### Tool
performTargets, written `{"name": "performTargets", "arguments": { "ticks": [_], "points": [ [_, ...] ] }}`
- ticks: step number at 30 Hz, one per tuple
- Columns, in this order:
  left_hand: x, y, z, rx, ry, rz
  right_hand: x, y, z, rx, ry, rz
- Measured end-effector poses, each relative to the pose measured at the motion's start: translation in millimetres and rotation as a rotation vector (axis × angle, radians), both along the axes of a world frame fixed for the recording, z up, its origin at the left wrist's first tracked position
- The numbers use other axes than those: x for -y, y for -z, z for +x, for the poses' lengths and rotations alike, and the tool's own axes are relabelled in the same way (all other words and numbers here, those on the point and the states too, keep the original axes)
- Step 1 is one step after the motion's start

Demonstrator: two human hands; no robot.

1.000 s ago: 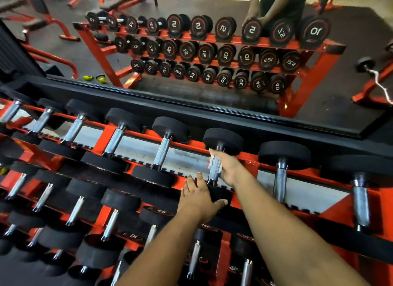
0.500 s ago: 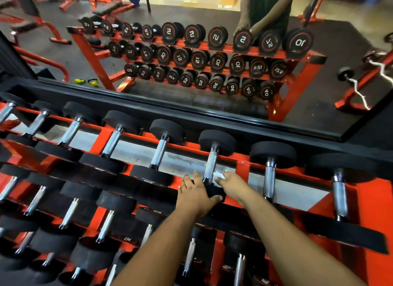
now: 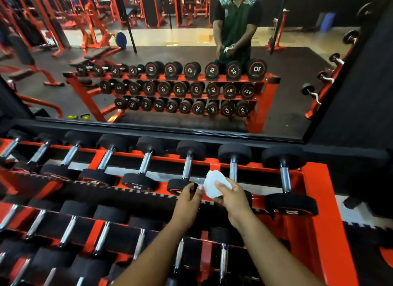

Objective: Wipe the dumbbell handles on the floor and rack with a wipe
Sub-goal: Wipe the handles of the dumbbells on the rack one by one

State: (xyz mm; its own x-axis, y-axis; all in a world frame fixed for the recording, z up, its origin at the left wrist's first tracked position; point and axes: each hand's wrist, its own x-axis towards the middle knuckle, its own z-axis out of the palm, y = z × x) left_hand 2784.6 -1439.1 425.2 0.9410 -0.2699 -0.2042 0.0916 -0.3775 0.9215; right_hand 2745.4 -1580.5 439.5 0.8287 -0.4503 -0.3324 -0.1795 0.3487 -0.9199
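A red three-tier rack point(image 3: 323, 200) holds rows of black dumbbells with chrome handles. My right hand point(image 3: 232, 197) is shut on a crumpled white wipe point(image 3: 213, 184), held just off the rack between two top-row dumbbells. The handle point(image 3: 187, 168) left of the wipe and the handle point(image 3: 233, 171) right of it are bare. My left hand point(image 3: 188, 200) rests on the near black head point(image 3: 176, 186) of the left one, fingers curled over it.
A large wall mirror point(image 3: 191, 73) behind the rack reflects the rack, gym benches and a person holding the wipe. More dumbbells point(image 3: 286, 179) sit to the right on the top tier. Lower tiers hold several more dumbbells point(image 3: 104, 236).
My right hand has slid down the handle and come off it with the wipe, now held to the right of that handle. My left hand stays on the near head.
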Motion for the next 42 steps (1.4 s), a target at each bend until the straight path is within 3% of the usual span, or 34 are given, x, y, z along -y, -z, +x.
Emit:
{"name": "performTargets", "arguments": {
  "ticks": [3,10,18,25,28,35,39,42],
  "points": [
    [2,-21,-26,-0.079,0.001,-0.174,-7,-4,-31,0.022,-0.063,-0.011],
    [-24,-44,-61,0.023,0.055,-0.175,-28,-22,-102,0.087,-0.133,-0.242],
    [-58,-49,-122,-0.242,0.009,-0.517,-66,-30,-171,0.064,0.001,-0.313],
    [-67,-54,-156,-0.041,0.222,-0.360,-71,-44,-197,0.053,-0.140,-0.518],
    [-63,-56,-157,0.051,0.243,-0.289,-62,-48,-204,0.087,-0.105,-0.599],
    [-31,-58,-169,-0.050,-0.067,-0.428,-14,-45,-229,0.144,0.016,-0.474],
    [15,-60,-207,-0.173,0.096,-0.394,23,-42,-241,0.147,-0.021,-0.405],
    [56,-61,-235,-0.132,0.201,-0.396,54,-43,-249,0.174,-0.026,-0.385]
  ]
}}
